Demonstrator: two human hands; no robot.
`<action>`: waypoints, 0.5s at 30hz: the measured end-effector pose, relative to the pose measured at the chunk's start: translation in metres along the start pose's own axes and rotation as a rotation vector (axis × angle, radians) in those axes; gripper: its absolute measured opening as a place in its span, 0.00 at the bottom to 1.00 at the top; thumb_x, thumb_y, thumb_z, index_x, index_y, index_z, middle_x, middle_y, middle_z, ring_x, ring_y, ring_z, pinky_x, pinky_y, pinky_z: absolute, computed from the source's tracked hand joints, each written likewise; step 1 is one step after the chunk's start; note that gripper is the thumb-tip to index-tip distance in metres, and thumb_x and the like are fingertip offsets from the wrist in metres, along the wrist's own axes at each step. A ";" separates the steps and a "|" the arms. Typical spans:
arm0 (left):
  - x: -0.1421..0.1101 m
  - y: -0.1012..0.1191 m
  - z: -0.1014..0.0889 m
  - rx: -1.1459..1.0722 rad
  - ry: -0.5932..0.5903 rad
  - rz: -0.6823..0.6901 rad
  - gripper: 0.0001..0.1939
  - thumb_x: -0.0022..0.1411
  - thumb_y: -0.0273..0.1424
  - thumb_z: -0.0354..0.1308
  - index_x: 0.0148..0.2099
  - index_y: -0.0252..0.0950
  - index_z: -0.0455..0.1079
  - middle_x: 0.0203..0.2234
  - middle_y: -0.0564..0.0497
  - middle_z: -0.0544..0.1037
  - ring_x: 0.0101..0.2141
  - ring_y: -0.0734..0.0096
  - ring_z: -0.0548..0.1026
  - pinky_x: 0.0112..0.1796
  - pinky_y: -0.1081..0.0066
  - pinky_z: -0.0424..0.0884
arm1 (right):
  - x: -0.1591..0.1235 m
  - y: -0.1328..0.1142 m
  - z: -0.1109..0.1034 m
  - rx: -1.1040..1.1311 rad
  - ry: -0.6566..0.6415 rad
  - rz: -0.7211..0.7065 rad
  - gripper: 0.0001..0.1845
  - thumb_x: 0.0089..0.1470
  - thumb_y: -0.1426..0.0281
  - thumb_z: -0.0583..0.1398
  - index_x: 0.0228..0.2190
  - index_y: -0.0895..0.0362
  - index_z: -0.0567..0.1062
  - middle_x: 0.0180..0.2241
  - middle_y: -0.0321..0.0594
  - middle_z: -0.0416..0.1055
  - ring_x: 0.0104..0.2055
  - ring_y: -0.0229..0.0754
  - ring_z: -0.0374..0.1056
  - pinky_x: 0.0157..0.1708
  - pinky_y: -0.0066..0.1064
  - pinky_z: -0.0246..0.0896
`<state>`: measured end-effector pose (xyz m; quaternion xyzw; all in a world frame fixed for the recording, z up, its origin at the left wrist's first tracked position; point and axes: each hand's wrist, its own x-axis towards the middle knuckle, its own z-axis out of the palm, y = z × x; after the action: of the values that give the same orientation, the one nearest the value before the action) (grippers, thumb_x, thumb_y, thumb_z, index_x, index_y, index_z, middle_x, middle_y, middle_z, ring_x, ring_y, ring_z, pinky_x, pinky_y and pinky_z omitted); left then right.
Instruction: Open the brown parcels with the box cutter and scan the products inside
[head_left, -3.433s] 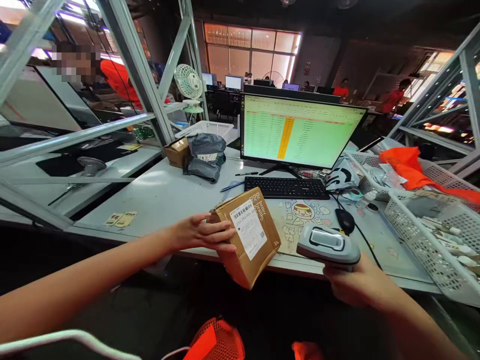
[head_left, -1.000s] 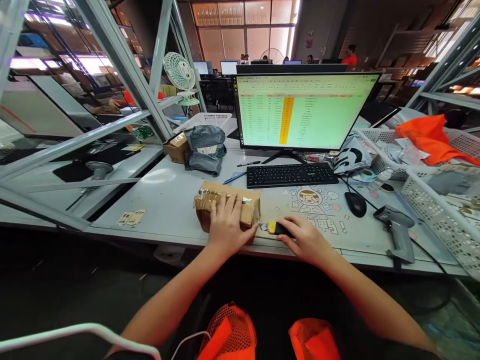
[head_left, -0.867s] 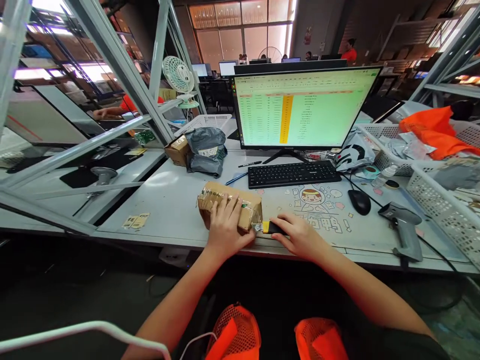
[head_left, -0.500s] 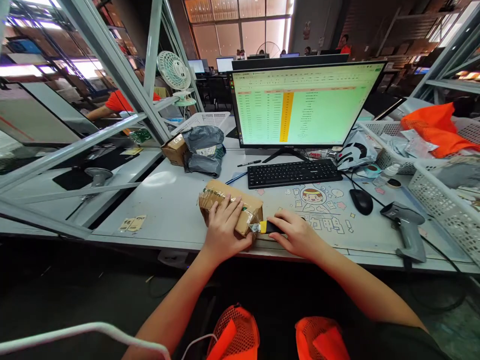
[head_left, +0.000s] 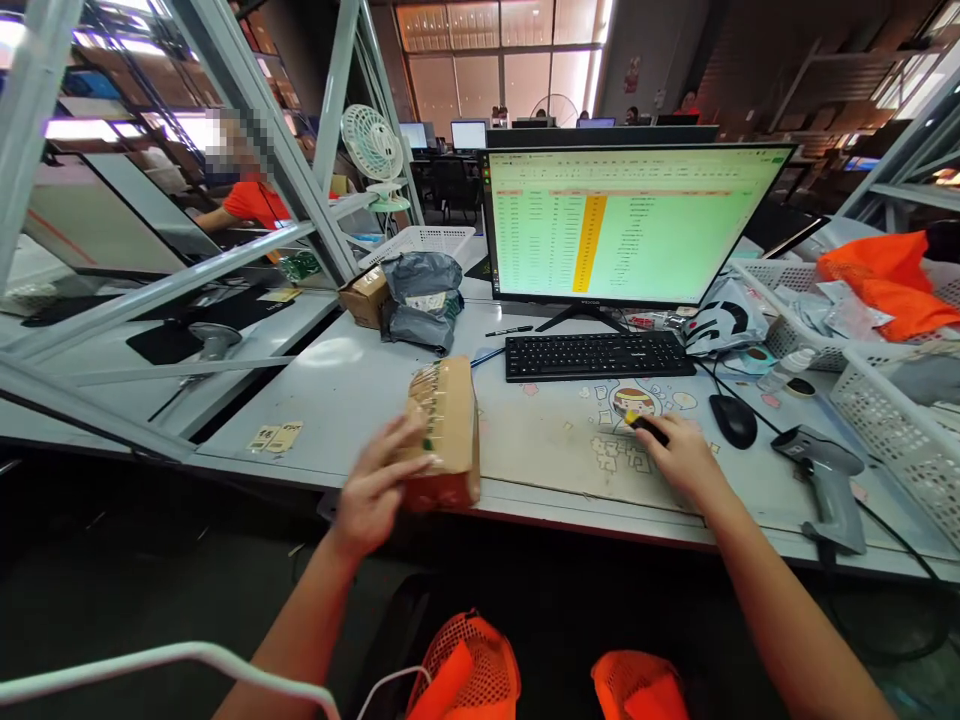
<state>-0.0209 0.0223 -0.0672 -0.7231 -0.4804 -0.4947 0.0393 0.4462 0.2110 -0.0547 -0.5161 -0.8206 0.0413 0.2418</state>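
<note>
The left hand [head_left: 379,485] touches the left side of a taped brown cardboard box [head_left: 452,415], grip unclear; the right hand [head_left: 684,458], well apart, holds a utility knife [head_left: 646,426].

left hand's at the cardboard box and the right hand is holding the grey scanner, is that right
Not quite: the head view shows the right hand holding a yellow-and-black cutter; the grey scanner rests on the desk. The left hand is at the cardboard box.
</note>
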 end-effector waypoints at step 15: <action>-0.012 -0.048 0.002 -0.084 0.243 -0.521 0.16 0.65 0.37 0.53 0.49 0.38 0.78 0.74 0.48 0.50 0.72 0.50 0.50 0.70 0.50 0.52 | -0.049 -0.043 0.001 0.189 0.016 -0.128 0.23 0.69 0.53 0.56 0.51 0.57 0.77 0.48 0.47 0.74 0.48 0.48 0.73 0.46 0.38 0.71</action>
<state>-0.0558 0.0411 -0.0972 -0.5120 -0.6208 -0.5904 -0.0618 0.4272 0.1487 -0.0598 -0.4380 -0.8423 0.0988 0.2981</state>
